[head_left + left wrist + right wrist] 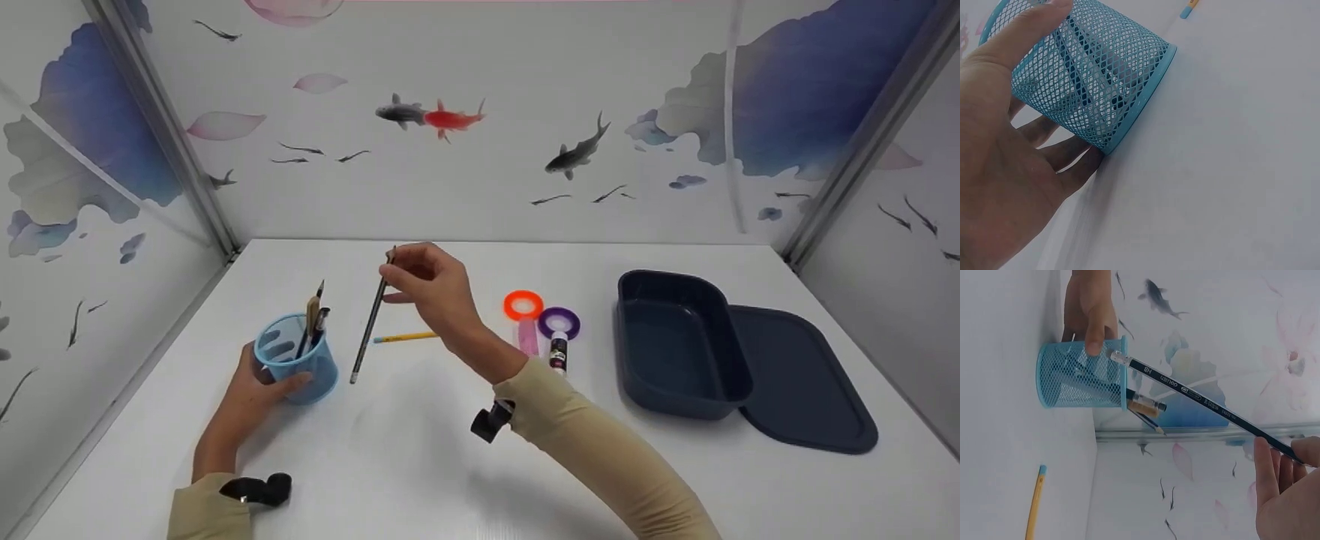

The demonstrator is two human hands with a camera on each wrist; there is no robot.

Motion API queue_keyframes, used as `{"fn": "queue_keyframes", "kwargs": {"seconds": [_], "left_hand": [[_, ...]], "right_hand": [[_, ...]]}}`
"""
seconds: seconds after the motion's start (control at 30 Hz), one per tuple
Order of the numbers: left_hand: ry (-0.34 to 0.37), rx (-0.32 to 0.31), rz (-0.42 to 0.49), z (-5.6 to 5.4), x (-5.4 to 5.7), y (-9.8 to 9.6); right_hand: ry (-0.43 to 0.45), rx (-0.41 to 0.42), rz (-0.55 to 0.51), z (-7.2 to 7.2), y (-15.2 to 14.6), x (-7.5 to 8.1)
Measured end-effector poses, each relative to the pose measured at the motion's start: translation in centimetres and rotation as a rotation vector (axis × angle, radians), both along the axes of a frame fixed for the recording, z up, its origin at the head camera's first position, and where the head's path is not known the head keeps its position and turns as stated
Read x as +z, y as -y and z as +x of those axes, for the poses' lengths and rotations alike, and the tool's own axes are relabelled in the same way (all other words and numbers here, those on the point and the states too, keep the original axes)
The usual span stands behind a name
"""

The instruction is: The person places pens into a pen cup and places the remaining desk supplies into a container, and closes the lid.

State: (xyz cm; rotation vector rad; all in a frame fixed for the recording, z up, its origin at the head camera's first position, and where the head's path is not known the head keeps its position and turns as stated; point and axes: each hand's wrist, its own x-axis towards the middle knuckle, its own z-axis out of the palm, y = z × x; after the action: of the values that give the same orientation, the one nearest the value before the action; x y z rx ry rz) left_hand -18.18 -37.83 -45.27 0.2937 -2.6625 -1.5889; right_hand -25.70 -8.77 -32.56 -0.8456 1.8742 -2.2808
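Observation:
My left hand (pixel 255 397) grips a light blue mesh pen cup (pixel 319 379) on the white table, thumb on the near side and fingers behind it. Inside the cup stand a dark pencil (pixel 1151 423), a black-capped pen (pixel 1151 401) and a tan wooden-looking item (pixel 312 311). Raised to the right of the cup, my right hand (pixel 439 289) pinches a dark HB pencil (pixel 369 330) near its upper end. That pencil slants down with its eraser end lowest. On the table behind it lies a yellow pencil (pixel 405 337) with a blue end, partly hidden by the right hand.
Right of the right hand lie an orange ring (pixel 523 305), a purple ring (pixel 559 322), a pink strip (pixel 528 337) and a black-and-white glue stick (pixel 559 352). Farther right, a dark blue open container (pixel 684 405) stands beside its flat lid (pixel 814 382). Printed panels surround the table.

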Motion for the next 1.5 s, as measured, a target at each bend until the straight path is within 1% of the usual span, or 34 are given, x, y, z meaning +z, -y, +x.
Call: {"fn": "queue_keyframes", "kwargs": {"seconds": [0.13,0.27,0.43,0.6,0.8,1.07,1.27,1.5], "left_hand": [[-0.003,0.014,0.002,0.3,0.0,0.1],[0.0,0.015,0.007,0.4,0.1,0.1],[-0.001,0.011,-0.001,0.1,0.2,0.2],[-0.006,0.007,0.01,-0.1,0.2,0.1],[0.005,0.007,0.019,0.0,0.2,-0.1],[-0.019,-0.005,0.021,-0.1,0.1,-0.2],[-0.028,-0.013,0.028,-0.1,-0.1,-0.1],[-0.028,-0.008,0.025,0.0,-0.3,0.2]], "right_hand": [[-0.029,-0.01,0.006,1.0,1.8,0.6],[-0.053,-0.028,0.0,1.5,3.0,1.2],[-0.036,-0.055,-0.026,1.7,4.2,1.5],[-0.019,-0.076,-0.053,1.5,5.3,1.5],[-0.016,-0.114,-0.05,1.2,6.2,0.4],[-0.037,-0.16,0.014,0.6,6.7,-1.5],[-0.046,-0.158,0.058,0.8,7.1,-2.5],[-0.042,-0.147,0.068,1.0,7.6,-3.5]]}}
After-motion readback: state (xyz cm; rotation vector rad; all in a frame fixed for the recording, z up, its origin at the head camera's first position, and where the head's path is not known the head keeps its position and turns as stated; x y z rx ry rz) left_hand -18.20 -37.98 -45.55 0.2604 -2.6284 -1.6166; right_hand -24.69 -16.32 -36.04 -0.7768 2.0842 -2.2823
